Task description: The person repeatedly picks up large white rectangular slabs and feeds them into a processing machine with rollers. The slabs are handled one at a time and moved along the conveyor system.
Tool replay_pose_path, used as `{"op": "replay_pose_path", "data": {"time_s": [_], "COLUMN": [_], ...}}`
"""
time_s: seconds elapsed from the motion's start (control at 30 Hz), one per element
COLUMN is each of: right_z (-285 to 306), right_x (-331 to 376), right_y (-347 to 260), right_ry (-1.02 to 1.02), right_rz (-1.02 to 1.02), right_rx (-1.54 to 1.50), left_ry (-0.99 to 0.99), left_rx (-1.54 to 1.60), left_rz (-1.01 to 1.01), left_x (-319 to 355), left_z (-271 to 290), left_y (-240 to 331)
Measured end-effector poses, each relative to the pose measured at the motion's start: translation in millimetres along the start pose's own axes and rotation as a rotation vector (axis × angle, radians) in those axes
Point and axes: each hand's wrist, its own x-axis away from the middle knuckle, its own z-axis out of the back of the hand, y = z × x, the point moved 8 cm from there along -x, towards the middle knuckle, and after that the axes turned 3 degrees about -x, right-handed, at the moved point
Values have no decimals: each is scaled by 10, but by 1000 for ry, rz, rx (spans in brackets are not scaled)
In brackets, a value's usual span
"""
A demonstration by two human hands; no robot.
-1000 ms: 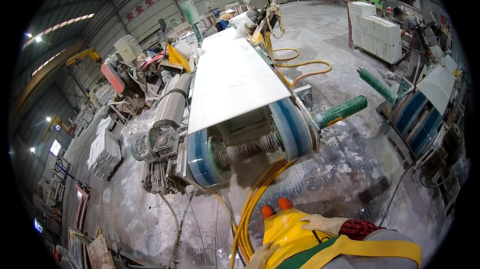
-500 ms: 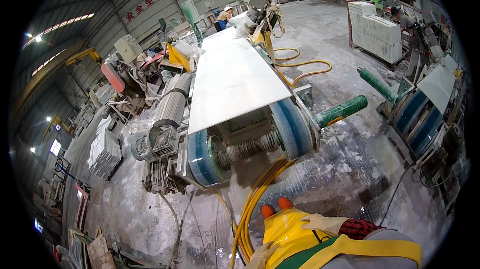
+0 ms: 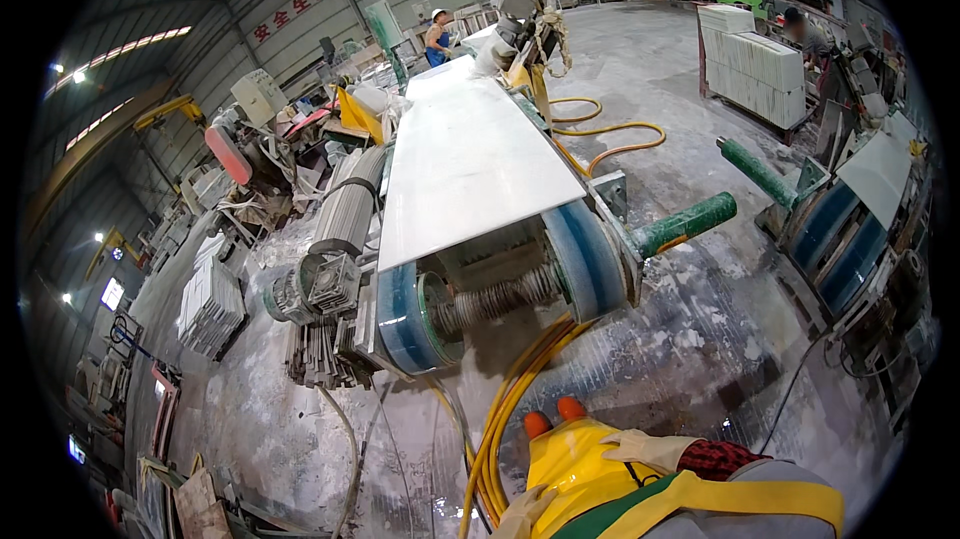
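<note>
Both of my hands wear pale gloves and rest on the front of my yellow apron (image 3: 565, 464). My right hand (image 3: 648, 450) lies across it with the fingers stretched out and nothing in them. At the lower edge, my left hand (image 3: 524, 513) is partly cut off by the picture; its visible fingers lie against the apron. In front of me, apart from both hands, a large white stone slab (image 3: 470, 164) lies on a conveyor with two blue belts (image 3: 590, 254). Between the belts is a ribbed roller (image 3: 497, 301).
Yellow hoses (image 3: 510, 404) run along the wet floor beside my orange boots (image 3: 553, 419). A green cylinder (image 3: 685, 224) juts out right of the conveyor. Another belt machine (image 3: 850, 229) stands at right, stacked white slabs (image 3: 210, 309) at left. Two co-workers (image 3: 437, 39) (image 3: 808, 37) are farther back.
The co-worker beyond the slab's far end has straightened up from a bent posture and shifted slightly left. My hands, the slab and the conveyor look the same.
</note>
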Motion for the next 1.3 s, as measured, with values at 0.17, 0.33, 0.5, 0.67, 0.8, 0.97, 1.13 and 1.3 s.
{"op": "replay_pose_path", "data": {"time_s": [0.17, 0.33, 0.5, 0.67, 0.8, 0.97, 1.13, 1.3], "right_z": [102, 132, 144, 137, 108, 128, 138, 146], "right_x": [124, 139, 157, 146, 97, 133, 145, 148], "right_y": [-94, -144, -164, -146, -112, -136, -139, -154], "right_ry": [3, -8, 15, 10, 11, 4, 1, 12], "right_rz": [-29, -49, -31, -36, -8, -37, -41, -32], "right_rx": [-25, -39, -40, -41, -26, -35, -32, -33], "left_ry": [17, 16, -5, -134, -158, -144, -138, -132], "left_rx": [-63, 29, 24, -108, -138, -125, -135, -107], "left_rz": [-155, 57, 134, 305, 325, 327, 326, 284], "left_x": [234, 9, -101, -114, -104, -57, -52, -70], "left_z": [130, -2, -103, -103, -61, -29, -26, -54], "left_y": [401, -30, -291, -258, -137, -87, -52, -125]}}
